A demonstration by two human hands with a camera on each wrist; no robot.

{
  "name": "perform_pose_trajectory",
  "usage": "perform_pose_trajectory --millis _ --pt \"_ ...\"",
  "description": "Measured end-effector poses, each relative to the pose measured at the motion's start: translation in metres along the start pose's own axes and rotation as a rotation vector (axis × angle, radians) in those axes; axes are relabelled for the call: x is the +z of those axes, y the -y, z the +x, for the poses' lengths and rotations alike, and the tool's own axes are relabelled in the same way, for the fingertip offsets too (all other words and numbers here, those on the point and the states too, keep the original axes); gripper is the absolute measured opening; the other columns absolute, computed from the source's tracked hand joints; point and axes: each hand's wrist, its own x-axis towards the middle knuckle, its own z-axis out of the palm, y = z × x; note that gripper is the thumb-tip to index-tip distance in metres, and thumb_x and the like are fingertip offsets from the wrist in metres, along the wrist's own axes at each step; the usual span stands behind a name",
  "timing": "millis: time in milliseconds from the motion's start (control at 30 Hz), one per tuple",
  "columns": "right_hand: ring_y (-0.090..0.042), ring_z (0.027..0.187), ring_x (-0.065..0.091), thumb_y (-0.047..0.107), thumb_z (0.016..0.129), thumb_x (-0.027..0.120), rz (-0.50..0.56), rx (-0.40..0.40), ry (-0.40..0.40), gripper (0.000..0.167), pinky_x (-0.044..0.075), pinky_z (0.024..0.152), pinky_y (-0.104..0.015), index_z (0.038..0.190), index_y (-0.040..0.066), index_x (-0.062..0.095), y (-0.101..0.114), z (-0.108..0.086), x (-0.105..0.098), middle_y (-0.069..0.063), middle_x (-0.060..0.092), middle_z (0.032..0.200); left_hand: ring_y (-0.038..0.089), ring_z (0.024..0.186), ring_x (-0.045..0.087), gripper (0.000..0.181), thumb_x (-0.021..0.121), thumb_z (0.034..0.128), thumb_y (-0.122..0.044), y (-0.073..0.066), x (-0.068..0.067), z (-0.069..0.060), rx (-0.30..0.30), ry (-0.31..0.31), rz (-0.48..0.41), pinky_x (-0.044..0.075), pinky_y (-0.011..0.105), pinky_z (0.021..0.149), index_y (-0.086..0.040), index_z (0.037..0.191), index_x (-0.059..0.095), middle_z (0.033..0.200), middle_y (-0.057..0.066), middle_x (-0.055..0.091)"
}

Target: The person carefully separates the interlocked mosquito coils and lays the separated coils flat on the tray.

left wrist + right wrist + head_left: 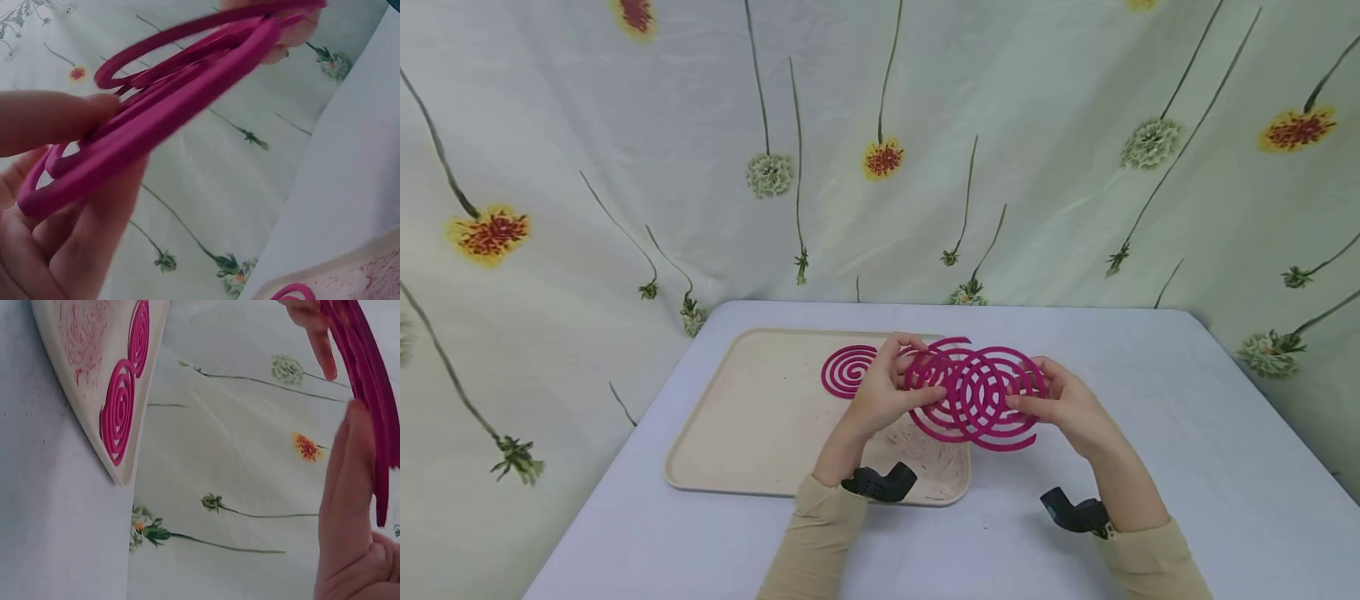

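Both hands hold pink mosquito coils point(976, 392) up in the air over the tray's right edge. Two spirals overlap there, their rings crossing. The left hand point(880, 385) pinches the left side, thumb on the near face and fingers behind. The right hand point(1066, 407) grips the right side in the same way. In the left wrist view the coils point(156, 125) appear nearly edge-on and somewhat spread apart. The right wrist view catches their edge point(372, 406) between thumb and fingers. Whether the two spirals are still joined I cannot tell.
A beige tray point(752, 417) lies on the white table point(1187, 400), pink crumbs on its right part. One flat coil point(848, 372) rests near its back edge, left of the hands. More coils point(119, 415) lie at the tray's corner. A flowered cloth point(1060, 167) hangs behind.
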Motion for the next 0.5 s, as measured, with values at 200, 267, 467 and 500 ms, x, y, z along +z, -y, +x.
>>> perform_pose_trajectory --millis 200,267,467,500 --pt "-0.020 0.081 0.064 0.008 0.084 0.067 -0.190 -0.001 0.301 0.038 0.056 0.073 -0.033 0.114 -0.010 0.052 -0.003 -0.003 -0.014 -0.018 0.065 0.095 0.025 0.078 0.068 0.059 0.069 0.0802 0.005 0.000 0.000 -0.002 -0.131 0.230 0.133 0.056 0.033 0.070 -0.008 0.128 0.036 0.094 0.018 0.067" --pt "-0.022 0.078 0.064 0.010 0.086 0.066 -0.234 0.011 0.358 0.030 0.056 0.071 -0.032 0.108 -0.008 0.058 -0.003 -0.004 -0.016 -0.018 0.066 0.091 0.023 0.076 0.068 0.057 0.069 0.0806 0.003 0.001 0.002 -0.002 -0.143 0.244 0.172 0.056 0.031 0.070 -0.007 0.129 0.039 0.096 0.016 0.067" --pt "-0.026 0.075 0.066 0.016 0.087 0.066 -0.250 0.017 0.259 0.029 0.056 0.069 -0.031 0.104 -0.008 0.063 0.001 -0.005 -0.019 -0.016 0.069 0.085 0.021 0.081 0.069 0.038 0.071 0.0817 -0.004 0.004 0.002 -0.002 -0.095 0.128 0.223 0.056 0.030 0.070 0.002 0.117 0.058 0.096 0.017 0.068" --pt "-0.024 0.075 0.067 0.016 0.087 0.067 -0.237 0.011 0.210 0.030 0.056 0.070 -0.031 0.104 -0.008 0.063 0.001 -0.005 -0.019 -0.015 0.069 0.085 0.021 0.082 0.069 0.036 0.072 0.0820 -0.005 0.004 0.002 -0.001 -0.086 0.092 0.219 0.056 0.031 0.071 0.003 0.115 0.060 0.095 0.016 0.068"
